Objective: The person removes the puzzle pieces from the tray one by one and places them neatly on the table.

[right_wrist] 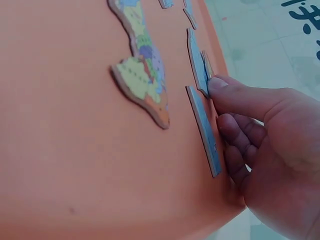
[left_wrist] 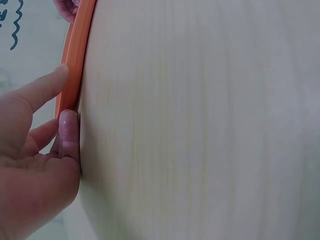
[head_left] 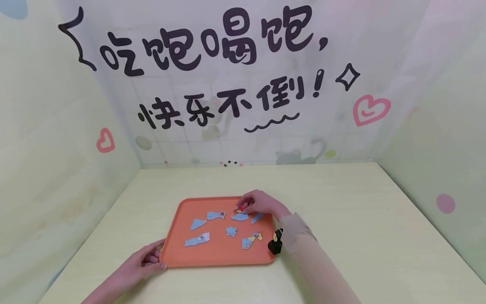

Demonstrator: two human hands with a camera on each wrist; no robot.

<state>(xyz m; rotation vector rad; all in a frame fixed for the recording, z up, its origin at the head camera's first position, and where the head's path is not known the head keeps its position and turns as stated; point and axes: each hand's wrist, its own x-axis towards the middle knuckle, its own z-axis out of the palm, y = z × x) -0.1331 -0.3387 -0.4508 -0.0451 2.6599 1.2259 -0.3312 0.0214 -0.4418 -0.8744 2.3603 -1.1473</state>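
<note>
An orange tray (head_left: pixel 224 259) lies on the table with several flat map puzzle pieces spread over it. At its near left corner my left hand (head_left: pixel 142 259) holds the rim, the thumb on the edge and the fingers curled beside it. Over the far right part, my right hand (head_left: pixel 260 202) pinches a small red-and-yellow puzzle piece (head_left: pixel 240 209) against a blue puzzle piece (head_left: pixel 240 217). In the right wrist view, a straight-edged blue piece (right_wrist: pixel 202 132) lies beside the fingers. A multicoloured map piece (right_wrist: pixel 140 80) stands out farther left; its underside is hidden.
More pieces lie about the tray, among them a long blue one (head_left: pixel 197 239) and a small blue one (head_left: pixel 231 231). A black object (head_left: pixel 276 242) shows at the right sleeve. Printed fabric walls (head_left: pixel 243 143) enclose the pale wooden table (head_left: pixel 360 219).
</note>
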